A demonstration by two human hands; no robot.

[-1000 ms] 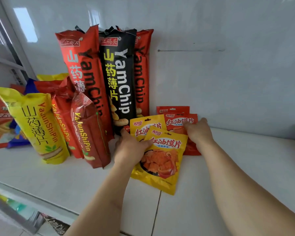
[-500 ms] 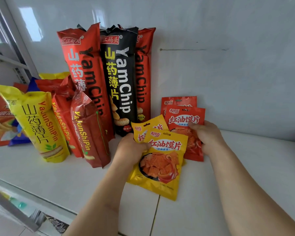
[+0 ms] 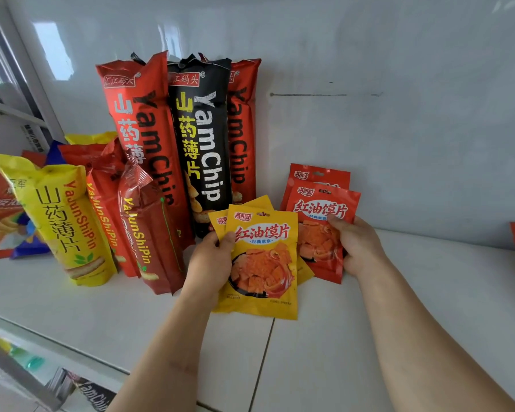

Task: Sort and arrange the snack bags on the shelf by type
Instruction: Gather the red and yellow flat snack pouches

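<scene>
Above the shelf [image 3: 428, 292], left hand [image 3: 210, 264] pinches the yellow packets [image 3: 262, 263] upright; right hand [image 3: 359, 248] grasps the red packets [image 3: 318, 230] just beside, long axes vertical, edges overlapping.

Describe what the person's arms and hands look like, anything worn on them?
Both forearms are bare: no sleeves reach into view. The left hand and right hand wear no gloves, and no watch, bracelet or ring shows on the visible parts. Fingernails look short and unpainted.
</scene>
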